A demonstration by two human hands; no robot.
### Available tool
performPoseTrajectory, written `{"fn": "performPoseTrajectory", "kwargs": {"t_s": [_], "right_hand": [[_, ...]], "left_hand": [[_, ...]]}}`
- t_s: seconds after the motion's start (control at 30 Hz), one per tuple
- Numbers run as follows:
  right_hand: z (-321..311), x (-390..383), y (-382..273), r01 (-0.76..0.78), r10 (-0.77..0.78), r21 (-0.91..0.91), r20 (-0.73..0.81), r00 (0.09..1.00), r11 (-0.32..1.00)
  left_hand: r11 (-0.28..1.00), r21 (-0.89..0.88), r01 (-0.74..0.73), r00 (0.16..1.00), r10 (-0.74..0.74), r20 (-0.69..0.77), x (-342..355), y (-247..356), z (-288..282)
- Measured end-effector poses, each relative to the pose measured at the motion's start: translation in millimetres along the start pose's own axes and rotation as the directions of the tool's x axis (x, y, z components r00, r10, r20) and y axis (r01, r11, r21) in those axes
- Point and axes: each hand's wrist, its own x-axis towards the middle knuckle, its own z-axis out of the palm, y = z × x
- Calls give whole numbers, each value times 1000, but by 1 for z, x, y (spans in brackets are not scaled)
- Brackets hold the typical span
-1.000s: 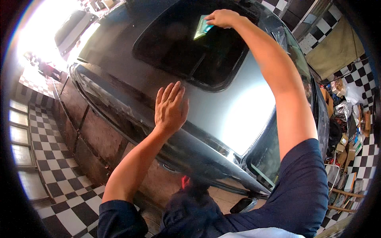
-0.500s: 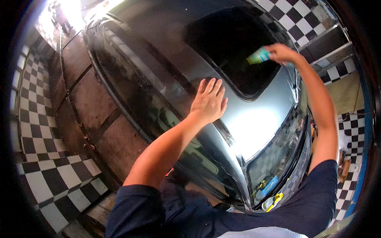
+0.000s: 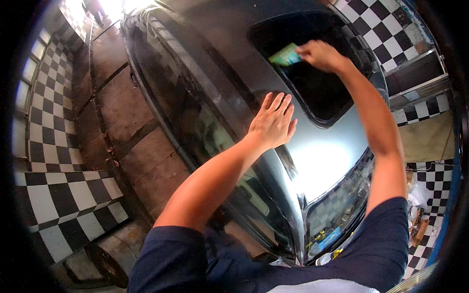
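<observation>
Grn scraper (image 3: 285, 56) in R hand (image 3: 321, 55); sunroof (image 3: 325, 95) beneath

A checkered wall (image 3: 44, 115) borders the brown floor (image 3: 123, 105), bright light (image 3: 112, 8) beyond.

Grey car roof (image 3: 320, 158): 1 dark glass panel (image 3: 320, 93) inset, left grip (image 3: 272, 123) laid flat.

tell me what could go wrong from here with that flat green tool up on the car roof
The flat green tool is near the border of the dark roof panel, so its edge might catch there or scuff the surface. The right hand holds it at the end of a long reach, so control could suffer. The left hand appears to rest palm down on the glossy roof and might slip or leave smudges.
</observation>
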Motion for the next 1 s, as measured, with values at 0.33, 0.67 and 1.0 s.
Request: {"fn": "performPoseTrajectory", "kwargs": {"t_s": [0.33,0.67,1.0], "right_hand": [[-15,-189,94,-410,272,266,432,860,872],[-42,76,128,-601,754,551,-83,651,579],[-8,183,115,-787,816,392,136,562,476]], "left_hand": [[1000,-22,-19,999,18,-44,1,5,10],[999,-21,-37,999,36,-15,2,3,9],[997,14,-72,996,73,-55,1,3,9]]}}
